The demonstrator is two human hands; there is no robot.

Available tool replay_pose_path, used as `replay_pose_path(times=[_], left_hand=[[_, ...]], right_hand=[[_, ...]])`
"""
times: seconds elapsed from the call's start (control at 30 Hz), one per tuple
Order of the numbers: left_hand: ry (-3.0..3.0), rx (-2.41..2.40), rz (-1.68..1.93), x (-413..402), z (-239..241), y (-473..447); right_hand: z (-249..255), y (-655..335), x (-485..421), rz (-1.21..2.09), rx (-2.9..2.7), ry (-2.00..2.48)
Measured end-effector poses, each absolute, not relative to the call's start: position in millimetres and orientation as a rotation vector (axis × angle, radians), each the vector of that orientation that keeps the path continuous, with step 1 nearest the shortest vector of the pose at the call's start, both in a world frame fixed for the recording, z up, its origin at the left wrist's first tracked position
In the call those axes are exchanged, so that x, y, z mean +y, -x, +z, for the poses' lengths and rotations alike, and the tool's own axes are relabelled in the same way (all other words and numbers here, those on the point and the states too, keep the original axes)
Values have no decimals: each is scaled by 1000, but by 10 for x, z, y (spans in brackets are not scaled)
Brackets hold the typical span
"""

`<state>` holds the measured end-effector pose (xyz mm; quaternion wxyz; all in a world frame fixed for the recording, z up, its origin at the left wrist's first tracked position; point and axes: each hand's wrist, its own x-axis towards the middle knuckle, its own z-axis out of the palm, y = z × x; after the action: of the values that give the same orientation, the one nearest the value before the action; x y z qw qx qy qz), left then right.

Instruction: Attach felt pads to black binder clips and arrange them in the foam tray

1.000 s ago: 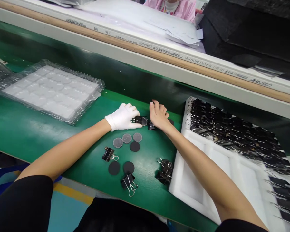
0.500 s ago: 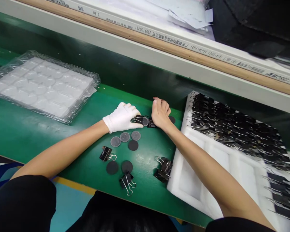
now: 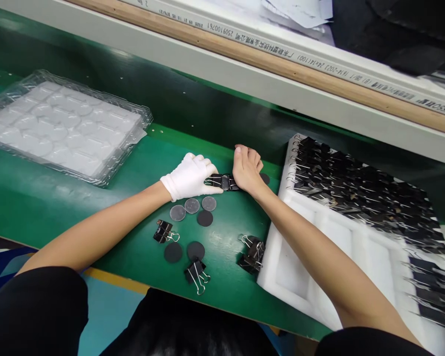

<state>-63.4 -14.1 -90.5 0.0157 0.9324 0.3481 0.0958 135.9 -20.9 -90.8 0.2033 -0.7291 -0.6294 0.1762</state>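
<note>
- Disc (image 3: pixel 225 182), round and greyish, sits between our two hands, towards the back of the green tabletop (image 3: pixel 224 277), with a black binder clip meeting it on either side; we cannot tell how deeply each clip overlaps it.
- Our left hand (image 3: pixel 191 176), in a white glove, is drawn narrow, thumb and fingers pinching the wire handles of the first binder clip (image 3: pixel 215 180).
- Our right hand (image 3: pixel 248 169), bare, curls round the second binder clip (image 3: pixel 232 183) from the other side; it hides that clip's outer end, so we cannot see how the fingertips press.
- Beside our right hand we see a dark disc (image 3: pixel 265 178), partly covered by it.
- Nearer us, three clear discs (image 3: pixel 192 205) lie close together, and a black disc (image 3: pixel 205 218) lies just below the rightmost.
- Nearer still we have a loose binder clip (image 3: pixel 163 231), two black discs (image 3: pixel 173 252), and another loose clip (image 3: pixel 196 272) overlapping the right-hand one of that pair.
- To our right, a small cluster of binder clips (image 3: pixel 255 253) lies just beside a white foam tray (image 3: pixel 272 259), which holds dense rows of black clips (image 3: pixel 356 188).
- To our left we see a clear plastic blister tray (image 3: pixel 116 160).
</note>
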Motion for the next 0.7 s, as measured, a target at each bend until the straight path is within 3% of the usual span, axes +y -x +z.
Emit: replay_pose_path(times=[0.2,0.4,0.5,0.7], left_hand=[[-2844,1076,381,-127,-899,657],[-2350,1117,544,-60,-812,715],[-2127,1195,629,-56,-795,732],[-2188,1316,667,-59,-831,734]], right_hand=[[-928,-1411,-163,551,-1641,1862],[-654,-1587,-272,779,-1783,1300],[-685,-1641,-382,907,-1904,1275],[-947,-1613,-444,1251,-1603,1316]])
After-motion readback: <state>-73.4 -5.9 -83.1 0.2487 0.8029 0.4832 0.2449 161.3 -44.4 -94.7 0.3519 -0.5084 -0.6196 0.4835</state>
